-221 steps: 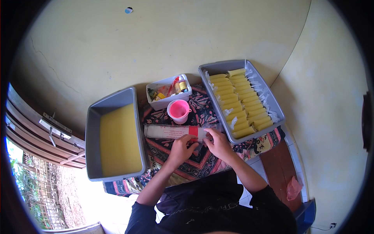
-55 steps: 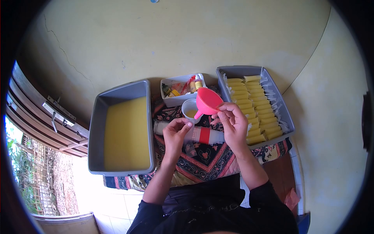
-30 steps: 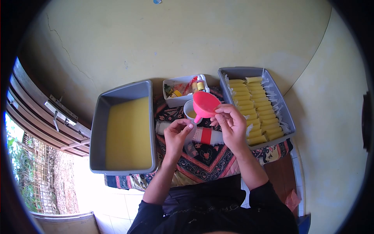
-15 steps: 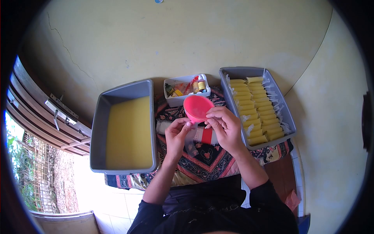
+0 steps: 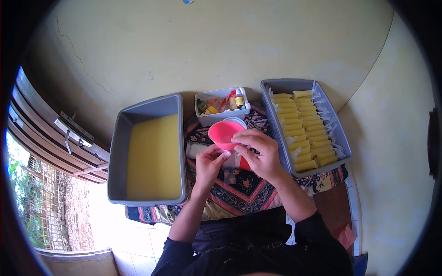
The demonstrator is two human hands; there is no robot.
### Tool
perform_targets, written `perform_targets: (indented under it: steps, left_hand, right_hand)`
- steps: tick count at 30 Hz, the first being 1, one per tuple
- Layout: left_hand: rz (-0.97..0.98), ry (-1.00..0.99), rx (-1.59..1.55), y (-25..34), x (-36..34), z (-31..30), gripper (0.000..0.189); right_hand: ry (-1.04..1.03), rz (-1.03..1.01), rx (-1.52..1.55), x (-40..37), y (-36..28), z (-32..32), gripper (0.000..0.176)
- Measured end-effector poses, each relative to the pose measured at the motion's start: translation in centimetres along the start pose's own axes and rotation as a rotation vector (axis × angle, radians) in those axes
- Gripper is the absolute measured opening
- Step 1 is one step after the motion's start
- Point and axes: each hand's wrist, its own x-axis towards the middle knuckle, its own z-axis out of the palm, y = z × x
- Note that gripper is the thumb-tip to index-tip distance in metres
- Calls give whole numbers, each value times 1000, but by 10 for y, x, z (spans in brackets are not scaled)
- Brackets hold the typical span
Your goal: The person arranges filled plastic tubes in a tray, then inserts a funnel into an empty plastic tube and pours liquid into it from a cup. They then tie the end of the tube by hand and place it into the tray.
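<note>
Corner of a home floor by a wooden door (image 5: 55, 133) (garden outside), cracked yellow wall (image 5: 207, 46), patterned cloth (image 5: 239, 193) on tiles (image 5: 133, 244).

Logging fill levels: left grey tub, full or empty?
Partly full: yellow liquid covers the floor of the tub; bare grey wall shows above it.

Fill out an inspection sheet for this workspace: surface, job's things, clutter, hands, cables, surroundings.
Surface: patterned cloth, mostly covered.
Job's things: pink funnel held above a clear plastic bag; roll of bags lies under the hands.
Clutter: grey tub of yellow liquid at left; grey tub of filled yellow packets at right; small white box holding bottles; white cup behind the funnel.
Hands: left hand pinches the bag's top; right hand grips the funnel.
Cables: nothing seen.
Surroundings: yellow wall; wooden door at left.
</note>
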Motion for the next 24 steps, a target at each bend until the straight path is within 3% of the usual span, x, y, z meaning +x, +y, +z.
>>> perform_targets:
  steps: [5,6,8,12,19,24]
  left_hand:
    - [-46,86,-57,-5,-6,-10,22]
    - [-48,85,-57,-5,-8,-10,22]
    - [-26,126,-24,-4,-11,-12,23]
    - [-70,167,20,-8,-17,-18,24]
    - [-4,177,-74,-18,-23,-17,23]
    - [-28,154,-90,-22,-26,-14,21]
  right_hand:
    - [405,470,605,-13,23,18,15]
    - [406,471,605,-19,40,20,15]
    - [276,814,499,-32,79,25,26]
    - [205,1001,567,-47,112,38,32]
    - [189,1016,606,-40,110,43,30]
    - [264,824,640,-33,99,37,24]
